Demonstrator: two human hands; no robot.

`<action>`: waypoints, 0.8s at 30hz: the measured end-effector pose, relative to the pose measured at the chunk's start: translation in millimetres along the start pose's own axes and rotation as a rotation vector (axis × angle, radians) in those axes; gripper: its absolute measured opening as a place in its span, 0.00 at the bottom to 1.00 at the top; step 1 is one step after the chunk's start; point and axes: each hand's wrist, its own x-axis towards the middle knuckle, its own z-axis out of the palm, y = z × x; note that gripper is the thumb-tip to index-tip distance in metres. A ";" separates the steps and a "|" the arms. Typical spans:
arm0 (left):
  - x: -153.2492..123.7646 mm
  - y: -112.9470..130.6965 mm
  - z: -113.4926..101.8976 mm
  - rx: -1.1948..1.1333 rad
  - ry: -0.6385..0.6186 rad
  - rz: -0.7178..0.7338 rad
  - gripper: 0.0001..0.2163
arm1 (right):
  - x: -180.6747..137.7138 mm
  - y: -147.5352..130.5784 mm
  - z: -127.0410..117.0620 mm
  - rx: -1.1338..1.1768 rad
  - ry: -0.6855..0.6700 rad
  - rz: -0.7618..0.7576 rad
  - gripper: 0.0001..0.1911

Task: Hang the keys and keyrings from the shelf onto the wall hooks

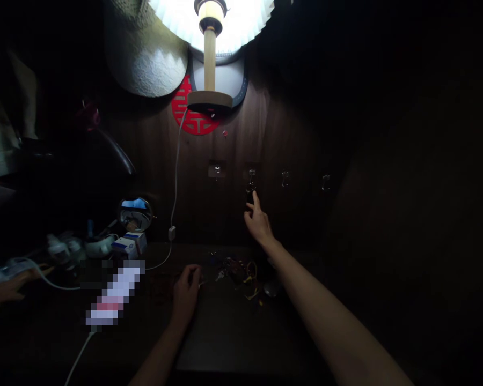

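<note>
My right hand (259, 222) is raised to the dark wooden wall, index finger stretched up and the other fingers apart. Its fingertip touches a small dark thing (249, 194) that hangs from a clear wall hook (251, 173); the kind is too dark to tell. Low over the table (233, 338), my left hand (187, 287) has its fingers curled together. Something thin shows by its fingertips, but I cannot make it out. Right of that hand lies a tangle of keys and cords (237, 271), with small yellow pieces among them.
More clear hooks (285, 179) line the wall. Above are a lit lamp (210, 59), a red paper cutout (195, 126) and hats (153, 67). On the left stand a round mirror (134, 215), small boxes (129, 245), a blurred-out phone-like slab (115, 295) and another hand (6, 290).
</note>
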 end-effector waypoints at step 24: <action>-6.1 4.4 -0.7 0.032 -0.025 0.031 0.13 | -164.5 34.5 39.4 -0.038 -0.351 -0.140 0.23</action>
